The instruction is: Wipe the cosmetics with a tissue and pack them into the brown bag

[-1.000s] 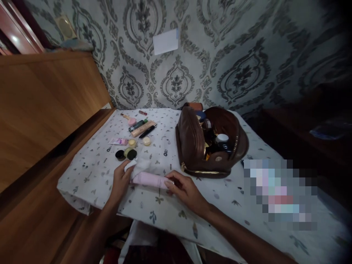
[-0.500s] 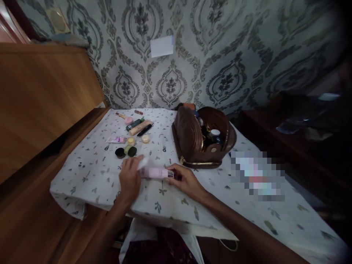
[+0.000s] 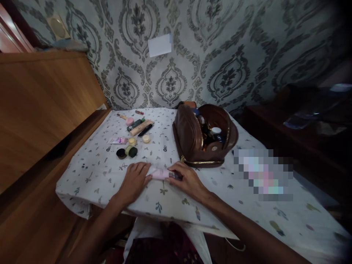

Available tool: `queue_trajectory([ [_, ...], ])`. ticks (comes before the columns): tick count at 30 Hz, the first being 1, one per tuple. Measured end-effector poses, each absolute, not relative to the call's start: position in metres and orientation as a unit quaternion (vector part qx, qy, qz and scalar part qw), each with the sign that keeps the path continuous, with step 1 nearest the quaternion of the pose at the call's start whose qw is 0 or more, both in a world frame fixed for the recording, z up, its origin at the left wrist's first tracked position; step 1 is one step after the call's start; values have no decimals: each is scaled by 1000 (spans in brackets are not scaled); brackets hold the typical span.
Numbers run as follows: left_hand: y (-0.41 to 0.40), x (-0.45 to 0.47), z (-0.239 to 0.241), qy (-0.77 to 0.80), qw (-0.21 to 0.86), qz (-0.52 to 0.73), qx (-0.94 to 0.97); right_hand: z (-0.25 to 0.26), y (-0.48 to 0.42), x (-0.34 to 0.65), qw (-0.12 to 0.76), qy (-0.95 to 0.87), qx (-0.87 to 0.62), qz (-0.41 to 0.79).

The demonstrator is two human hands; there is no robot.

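Note:
A pink tube [image 3: 161, 174] lies on the patterned white cloth [image 3: 93, 172] near the front edge, and both hands are on it. My left hand [image 3: 134, 180] wraps over its left end; a bit of white tissue shows at the fingertips. The cap end on the right is pinched by my right hand [image 3: 187, 180]. Just behind them an open brown cosmetic bag [image 3: 192, 137] holds jars and bottles.
Several small cosmetics sit at the far left of the cloth: a pink sachet [image 3: 117, 140], little round jars [image 3: 127, 151], tubes and a black pencil [image 3: 140, 127]. A wooden panel [image 3: 41, 102] stands at the left. Dark furniture [image 3: 302, 121] is at the right, and a blurred patch [image 3: 262, 174] lies on the cloth.
My left hand slid right along the pink tube, from its left end to covering most of it, the white tissue now mostly hidden under the hand. The view shifted slightly.

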State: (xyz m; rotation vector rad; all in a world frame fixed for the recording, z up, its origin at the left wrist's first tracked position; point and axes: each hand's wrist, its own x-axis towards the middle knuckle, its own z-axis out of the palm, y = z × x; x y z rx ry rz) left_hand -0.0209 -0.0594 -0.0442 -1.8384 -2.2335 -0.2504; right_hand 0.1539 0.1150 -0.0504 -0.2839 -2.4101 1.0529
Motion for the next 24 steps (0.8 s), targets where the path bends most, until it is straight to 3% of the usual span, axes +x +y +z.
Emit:
queue_trajectory([
  [14, -105, -38, -51, -786, 165, -63, -593, -48, 114, 155, 234, -881, -96, 400],
  [24, -71, -3, -28, -827, 245, -77, -500, -43, 115, 157, 245, -867, -137, 412],
])
